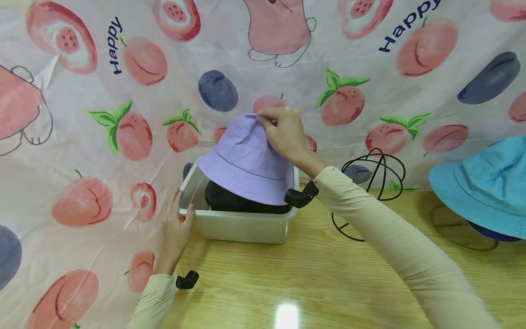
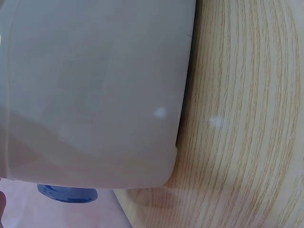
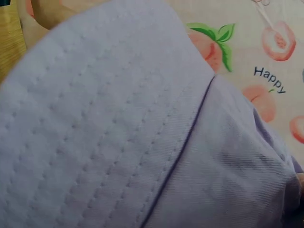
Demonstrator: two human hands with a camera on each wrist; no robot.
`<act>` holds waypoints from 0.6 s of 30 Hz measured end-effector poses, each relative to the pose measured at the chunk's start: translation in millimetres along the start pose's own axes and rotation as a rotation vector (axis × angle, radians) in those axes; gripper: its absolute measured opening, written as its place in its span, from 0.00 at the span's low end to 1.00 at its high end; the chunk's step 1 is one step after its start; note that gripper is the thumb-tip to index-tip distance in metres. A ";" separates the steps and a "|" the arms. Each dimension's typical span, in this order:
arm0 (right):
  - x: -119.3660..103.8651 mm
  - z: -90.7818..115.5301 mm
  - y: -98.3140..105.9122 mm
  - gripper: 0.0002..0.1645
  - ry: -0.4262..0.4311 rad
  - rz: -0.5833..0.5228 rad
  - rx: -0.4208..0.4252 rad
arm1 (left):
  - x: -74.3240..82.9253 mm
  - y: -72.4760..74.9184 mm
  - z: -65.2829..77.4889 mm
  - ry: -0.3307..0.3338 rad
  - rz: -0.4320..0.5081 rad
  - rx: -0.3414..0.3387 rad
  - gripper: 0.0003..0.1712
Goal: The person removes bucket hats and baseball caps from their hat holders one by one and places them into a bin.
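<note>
My right hand point(image 1: 284, 135) pinches a lilac bucket hat point(image 1: 250, 157) by the top of its crown. The hat hangs brim-down over a white plastic bin point(image 1: 242, 227), above a black item point(image 1: 232, 198) inside it whose kind I cannot tell. In the right wrist view the hat's stitched brim point(image 3: 85, 118) fills much of the picture, with fingertips just showing at the right edge. My left hand point(image 1: 176, 228) rests against the bin's front left corner, fingers fairly straight along the side and thumb at the rim. The left wrist view shows mostly the bin's wall point(image 2: 95, 95).
A black wire hat stand point(image 1: 382, 169) stands right of the bin, partly behind my right forearm. Farther right, a light blue bucket hat point(image 1: 489, 187) sits over a dark blue one on a wire stand. Fruit-print cloth point(image 1: 255, 68) covers the wall behind the wooden table point(image 1: 246, 283).
</note>
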State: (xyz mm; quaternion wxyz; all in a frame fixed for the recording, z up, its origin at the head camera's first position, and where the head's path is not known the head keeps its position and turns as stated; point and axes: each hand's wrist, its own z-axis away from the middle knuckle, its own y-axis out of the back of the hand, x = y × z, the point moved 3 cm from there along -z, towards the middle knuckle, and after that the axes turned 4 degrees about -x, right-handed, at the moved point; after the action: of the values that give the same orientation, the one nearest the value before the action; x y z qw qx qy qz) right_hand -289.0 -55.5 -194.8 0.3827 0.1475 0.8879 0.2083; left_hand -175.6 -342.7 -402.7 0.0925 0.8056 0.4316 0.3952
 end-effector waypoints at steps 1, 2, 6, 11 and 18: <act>1.9 0.6 -3.4 0.09 0.002 -0.003 0.002 | -0.1 -0.1 0.0 0.001 0.000 -0.001 0.29; 4.0 1.4 -6.6 0.09 0.007 -0.007 0.005 | 0.2 -0.1 -0.2 0.000 0.000 -0.002 0.29; 13.7 4.9 -19.8 0.09 0.015 -0.018 0.026 | 1.0 -0.5 0.1 0.003 -0.003 -0.004 0.30; 26.8 11.0 -34.9 0.08 0.026 0.005 0.097 | 1.0 -1.1 1.0 0.000 0.002 0.005 0.30; 41.9 20.7 -51.0 0.09 0.090 0.006 0.214 | -0.8 -0.7 3.3 0.028 -0.007 -0.004 0.30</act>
State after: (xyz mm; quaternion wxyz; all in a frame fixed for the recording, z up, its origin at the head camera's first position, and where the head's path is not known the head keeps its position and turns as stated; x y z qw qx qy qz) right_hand -306.7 -76.9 -258.2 0.3240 0.1808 0.9209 0.1196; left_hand -174.0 -342.2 -405.7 0.0892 0.7983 0.4349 0.4069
